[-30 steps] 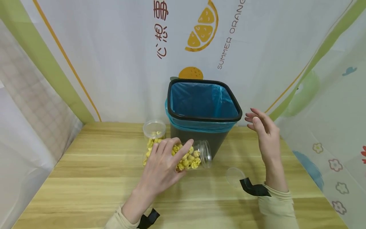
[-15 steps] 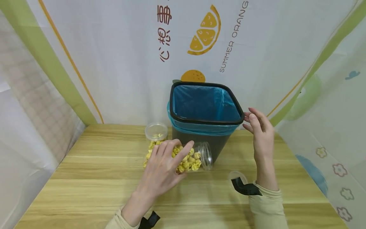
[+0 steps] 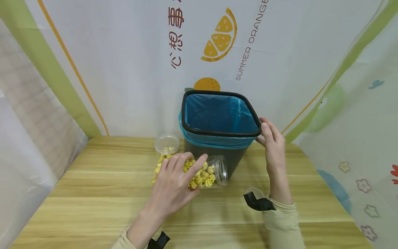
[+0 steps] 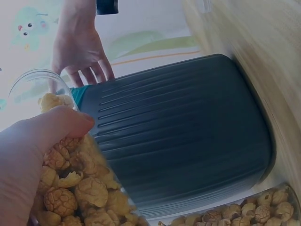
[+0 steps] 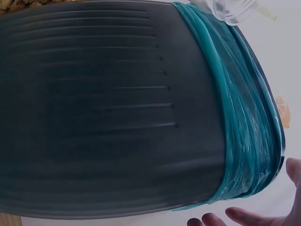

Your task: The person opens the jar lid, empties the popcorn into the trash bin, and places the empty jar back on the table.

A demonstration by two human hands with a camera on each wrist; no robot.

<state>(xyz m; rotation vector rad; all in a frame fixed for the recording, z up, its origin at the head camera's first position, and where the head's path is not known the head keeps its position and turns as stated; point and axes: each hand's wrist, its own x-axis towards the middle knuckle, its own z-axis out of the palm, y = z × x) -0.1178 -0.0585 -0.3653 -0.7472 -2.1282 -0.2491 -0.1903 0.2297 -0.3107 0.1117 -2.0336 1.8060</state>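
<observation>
My left hand (image 3: 171, 185) grips a clear lidless jar of yellow popcorn (image 3: 203, 178). The jar lies sideways in front of the bin, its threaded mouth (image 3: 221, 170) pointing right. In the left wrist view my thumb (image 4: 66, 123) presses along the jar's side, and popcorn fills most of it. A dark grey trash bin (image 3: 237, 157) with a blue liner (image 3: 217, 141) folded over its rim stands behind. My right hand (image 3: 273, 143) is at the bin's right rim; in the right wrist view its fingers (image 5: 247, 216) extend beside the liner, loosely spread.
Another popcorn jar (image 3: 167, 144), upright with its top facing up, stands left of the bin, partly hidden by my left hand. A clear round lid (image 3: 255, 191) lies on the wooden table (image 3: 102, 193) by my right wrist. A printed curtain (image 3: 133, 69) closes off the back.
My right hand has moved left, from beside the bin to its right rim. The left hand keeps its grip on the popcorn jar, which stays nearly in place.
</observation>
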